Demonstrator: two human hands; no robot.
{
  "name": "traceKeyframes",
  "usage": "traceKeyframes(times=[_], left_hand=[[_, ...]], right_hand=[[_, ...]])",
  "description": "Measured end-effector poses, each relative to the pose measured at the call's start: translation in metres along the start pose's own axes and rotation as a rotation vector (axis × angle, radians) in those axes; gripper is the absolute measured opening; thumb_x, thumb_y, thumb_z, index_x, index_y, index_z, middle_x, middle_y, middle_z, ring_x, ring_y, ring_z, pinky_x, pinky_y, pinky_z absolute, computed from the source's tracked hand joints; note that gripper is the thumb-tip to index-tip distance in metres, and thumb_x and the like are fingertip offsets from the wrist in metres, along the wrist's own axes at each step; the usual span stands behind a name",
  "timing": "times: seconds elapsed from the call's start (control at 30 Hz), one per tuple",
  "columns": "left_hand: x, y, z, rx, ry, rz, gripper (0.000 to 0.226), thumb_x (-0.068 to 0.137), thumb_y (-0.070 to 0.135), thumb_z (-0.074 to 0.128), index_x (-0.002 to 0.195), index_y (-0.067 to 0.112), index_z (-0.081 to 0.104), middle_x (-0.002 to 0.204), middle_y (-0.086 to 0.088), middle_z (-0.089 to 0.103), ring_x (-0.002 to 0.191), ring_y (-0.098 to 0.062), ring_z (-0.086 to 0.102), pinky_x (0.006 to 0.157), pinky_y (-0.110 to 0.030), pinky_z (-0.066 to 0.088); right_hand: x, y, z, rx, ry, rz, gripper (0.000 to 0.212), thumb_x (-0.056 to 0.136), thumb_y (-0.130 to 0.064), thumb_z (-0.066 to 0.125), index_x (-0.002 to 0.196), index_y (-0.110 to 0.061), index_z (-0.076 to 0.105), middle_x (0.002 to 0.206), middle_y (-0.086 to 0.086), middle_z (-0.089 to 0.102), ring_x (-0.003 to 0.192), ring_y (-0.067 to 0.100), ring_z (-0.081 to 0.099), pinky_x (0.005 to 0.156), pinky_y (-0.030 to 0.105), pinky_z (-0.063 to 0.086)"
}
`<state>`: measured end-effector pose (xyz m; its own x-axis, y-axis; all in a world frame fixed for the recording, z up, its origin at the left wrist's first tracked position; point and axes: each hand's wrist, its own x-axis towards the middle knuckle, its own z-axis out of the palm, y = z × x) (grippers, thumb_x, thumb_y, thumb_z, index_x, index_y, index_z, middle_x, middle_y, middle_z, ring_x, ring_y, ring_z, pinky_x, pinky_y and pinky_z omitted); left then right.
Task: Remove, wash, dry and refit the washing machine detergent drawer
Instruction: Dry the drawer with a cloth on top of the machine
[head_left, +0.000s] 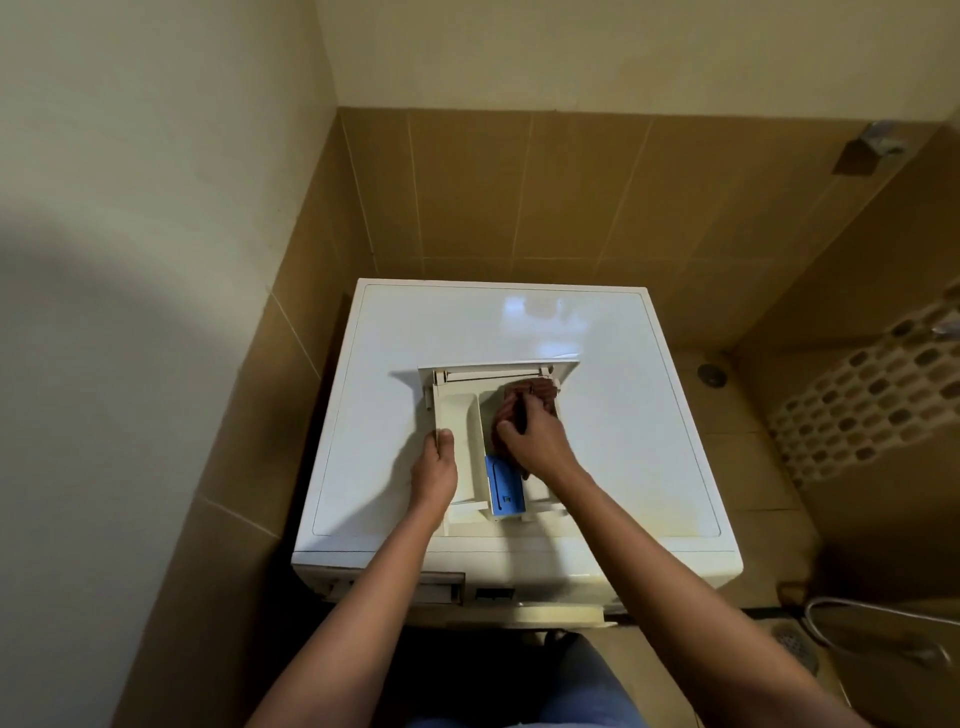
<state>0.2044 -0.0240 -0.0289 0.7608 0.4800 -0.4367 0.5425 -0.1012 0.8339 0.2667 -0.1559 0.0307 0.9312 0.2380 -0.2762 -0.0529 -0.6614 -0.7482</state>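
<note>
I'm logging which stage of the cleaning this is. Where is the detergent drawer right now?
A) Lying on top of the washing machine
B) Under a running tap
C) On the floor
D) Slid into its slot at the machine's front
A: the detergent drawer lies on the washing machine's lid. The left hand grips its side and the right hand holds a reddish-brown cloth inside it.

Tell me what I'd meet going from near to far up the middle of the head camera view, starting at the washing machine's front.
Drawer slot → blue insert in the drawer → cloth → the drawer's front panel → machine lid → tiled wall.
</note>
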Motion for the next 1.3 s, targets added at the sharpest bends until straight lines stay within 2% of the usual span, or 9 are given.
traceKeyframes(times=[0.1,0.33,0.5,0.73,0.87,0.97,1.1,1.2,1.3], left_hand=[[0.001,0.002,0.0,-0.037,-0.018,-0.029,0.054,0.102,0.049,0.025,0.143,0.017,0.042,0.143,-0.008,0.048,0.129,-0.027,0.046,0.094,-0.028,0.033],[0.002,0.01,0.007,-0.228,-0.003,-0.162,0.057,0.102,0.05,0.025,0.148,0.017,0.035,0.152,-0.004,0.038,0.139,-0.025,0.035,0.108,-0.035,0.029],[0.003,0.007,0.005,-0.242,-0.008,-0.179,0.057,0.102,0.05,0.025,0.149,0.019,0.033,0.153,-0.003,0.036,0.14,-0.025,0.034,0.11,-0.037,0.029],[0.006,0.002,-0.001,-0.272,-0.076,-0.187,0.058,0.101,0.053,0.028,0.151,0.024,0.028,0.157,0.002,0.028,0.144,-0.021,0.026,0.114,-0.037,0.022],[0.002,0.004,-0.005,-0.414,-0.151,-0.199,0.051,0.102,0.05,0.028,0.141,0.022,0.047,0.146,-0.002,0.047,0.126,-0.016,0.049,0.102,-0.03,0.039],[0.002,0.005,-0.009,-0.505,-0.197,-0.243,0.048,0.101,0.05,0.028,0.13,0.024,0.057,0.131,-0.005,0.061,0.109,-0.016,0.06,0.082,-0.029,0.05],[0.001,0.008,-0.01,-0.479,-0.239,-0.292,0.049,0.102,0.052,0.022,0.123,0.027,0.059,0.127,-0.003,0.062,0.095,-0.011,0.065,0.073,-0.03,0.054],[0.003,0.005,-0.009,-0.409,-0.207,-0.283,0.055,0.101,0.053,0.022,0.143,0.024,0.044,0.146,-0.002,0.047,0.129,-0.018,0.048,0.106,-0.039,0.041],[0.004,0.005,-0.006,-0.365,-0.136,-0.249,0.056,0.1,0.053,0.024,0.145,0.024,0.04,0.146,-0.006,0.047,0.131,-0.023,0.046,0.102,-0.037,0.043]], right_hand=[[0.009,-0.003,0.016,-0.117,-0.094,0.069,0.064,0.092,-0.032,0.056,0.142,-0.008,0.024,0.118,0.015,0.059,0.108,0.035,0.058,0.084,0.037,0.047],[0.007,0.011,0.003,-0.251,-0.232,0.197,0.042,0.095,-0.035,0.044,0.126,-0.007,0.046,0.118,0.014,0.056,0.109,0.03,0.054,0.086,0.035,0.042],[-0.007,0.003,-0.018,-0.23,-0.475,0.341,0.017,0.093,-0.015,0.045,0.09,-0.007,0.059,0.081,0.007,0.063,0.072,0.02,0.062,0.07,0.033,0.053],[-0.031,-0.037,-0.029,-0.023,0.044,0.021,0.016,0.086,-0.017,0.05,0.092,-0.008,0.062,0.083,0.01,0.068,0.066,0.025,0.062,0.047,0.023,0.042],[-0.029,-0.052,0.025,-0.189,0.026,-0.364,0.023,0.088,-0.013,0.053,0.109,-0.004,0.057,0.111,0.02,0.062,0.105,0.033,0.053,0.085,0.031,0.039],[-0.014,-0.037,0.056,-0.672,-0.19,-0.311,0.059,0.09,-0.025,0.049,0.143,-0.006,0.03,0.146,0.01,0.04,0.142,0.035,0.02,0.115,0.043,0.013],[-0.008,-0.02,0.07,-1.124,-0.192,-0.333,0.075,0.095,-0.038,0.033,0.152,-0.012,-0.008,0.161,0.0,0.007,0.144,0.038,-0.016,0.111,0.063,-0.013],[-0.007,-0.019,0.074,-1.154,-0.2,-0.346,0.076,0.095,-0.035,0.035,0.152,-0.012,-0.008,0.161,0.002,0.005,0.144,0.036,-0.016,0.111,0.061,-0.012],[-0.007,-0.021,0.069,-1.116,-0.231,-0.375,0.074,0.096,-0.036,0.038,0.153,-0.011,-0.001,0.16,0.006,0.012,0.147,0.03,-0.007,0.114,0.055,-0.009]])
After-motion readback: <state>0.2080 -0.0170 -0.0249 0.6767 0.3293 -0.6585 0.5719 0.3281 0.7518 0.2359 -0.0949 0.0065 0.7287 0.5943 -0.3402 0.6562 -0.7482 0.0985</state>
